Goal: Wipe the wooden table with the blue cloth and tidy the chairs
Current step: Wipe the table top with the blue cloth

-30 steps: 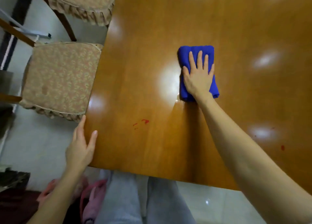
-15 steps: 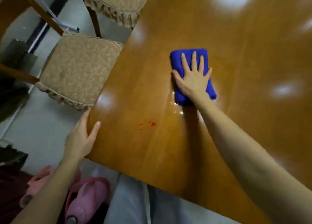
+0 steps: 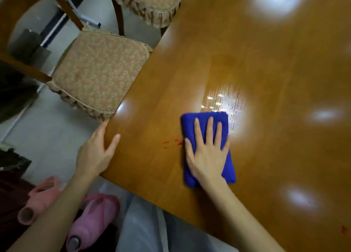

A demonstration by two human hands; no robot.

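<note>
A glossy wooden table (image 3: 266,61) fills the right of the view. My right hand (image 3: 207,154) lies flat, fingers spread, pressing on a folded blue cloth (image 3: 224,173) near the table's front edge. A wet streak (image 3: 226,103) shines just beyond the cloth. Small red marks (image 3: 171,143) sit on the wood right at the cloth's left edge. My left hand (image 3: 96,153) rests on the table's left corner, thumb on top, holding nothing. Two chairs with patterned beige cushions stand at the table's left side, the near chair (image 3: 98,73) and the far chair (image 3: 155,2).
Pink slippers (image 3: 91,219) and grey trouser legs (image 3: 144,229) show below the table's front edge. Another red spot (image 3: 344,230) marks the wood at the lower right. Grey floor (image 3: 43,130) lies left of the table, with dark furniture at the far left.
My right hand has dragged the blue cloth back toward me, up to the red marks, leaving a wet streak behind it. The left hand stays on the corner.
</note>
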